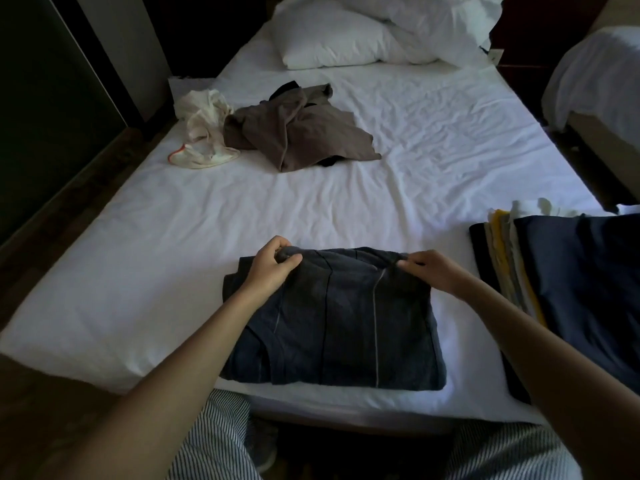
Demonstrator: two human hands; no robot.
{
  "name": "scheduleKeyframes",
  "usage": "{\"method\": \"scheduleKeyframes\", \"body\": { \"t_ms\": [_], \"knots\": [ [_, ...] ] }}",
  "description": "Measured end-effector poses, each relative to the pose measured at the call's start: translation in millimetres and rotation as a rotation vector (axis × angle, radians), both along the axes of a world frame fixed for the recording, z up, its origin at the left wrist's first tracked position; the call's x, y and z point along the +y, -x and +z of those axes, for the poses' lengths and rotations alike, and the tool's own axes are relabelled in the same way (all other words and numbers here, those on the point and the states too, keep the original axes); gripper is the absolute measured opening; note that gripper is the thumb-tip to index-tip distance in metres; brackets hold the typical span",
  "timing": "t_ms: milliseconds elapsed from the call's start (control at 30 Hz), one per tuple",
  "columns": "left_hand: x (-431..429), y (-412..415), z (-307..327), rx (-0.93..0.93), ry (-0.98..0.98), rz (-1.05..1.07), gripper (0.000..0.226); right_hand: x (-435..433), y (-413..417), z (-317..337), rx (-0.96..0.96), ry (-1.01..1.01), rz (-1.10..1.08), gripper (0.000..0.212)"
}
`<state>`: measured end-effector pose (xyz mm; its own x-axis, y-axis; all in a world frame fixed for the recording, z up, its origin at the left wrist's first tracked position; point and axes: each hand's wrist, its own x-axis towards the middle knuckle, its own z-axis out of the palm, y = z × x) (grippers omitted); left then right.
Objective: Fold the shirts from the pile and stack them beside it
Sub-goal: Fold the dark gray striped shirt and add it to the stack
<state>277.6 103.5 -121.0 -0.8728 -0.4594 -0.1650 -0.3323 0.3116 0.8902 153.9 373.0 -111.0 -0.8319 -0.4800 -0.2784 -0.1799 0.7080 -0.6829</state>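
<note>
A dark navy shirt with thin pale stripes lies partly folded on the white bed, near its front edge. My left hand pinches the shirt's far left corner. My right hand pinches the far right corner. The unfolded pile sits farther back on the left: a brown shirt over something black, and a crumpled cream garment. At the right edge stands the stack of folded shirts, a navy one on top with yellow, grey and white layers showing at its side.
White pillows lie at the head of the bed. A second bed stands at the far right across a narrow gap. A dark wall and wooden floor run along the left side. My striped trousers show below the front edge.
</note>
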Motion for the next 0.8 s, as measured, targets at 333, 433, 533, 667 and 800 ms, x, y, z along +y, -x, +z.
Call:
{"method": "scheduleKeyframes", "body": {
  "t_ms": [333,433,533,667,800],
  "knots": [
    [-7.2,11.9,-19.8,-0.113,0.031,0.203,0.031,-11.5,-7.1,-8.5,-0.236,0.186,-0.3,0.05],
    [-12.7,9.5,-25.8,-0.123,0.226,0.195,0.042,-2.5,-1.7,-9.5,-0.155,0.153,-0.34,0.041],
    [-14.9,5.1,-31.9,-0.188,0.366,0.245,0.05,-13.8,3.3,-17.6,-0.154,0.176,-0.559,0.044],
    [-8.1,4.6,-12.3,-0.152,0.612,0.199,0.031,-35.5,-10.4,-6.0,0.143,0.029,-0.486,0.04],
    [21.1,-20.4,-3.5,0.248,0.984,-0.061,0.04,-50.2,-66.3,10.9,0.76,0.086,-0.164,0.041]
  ]
}}
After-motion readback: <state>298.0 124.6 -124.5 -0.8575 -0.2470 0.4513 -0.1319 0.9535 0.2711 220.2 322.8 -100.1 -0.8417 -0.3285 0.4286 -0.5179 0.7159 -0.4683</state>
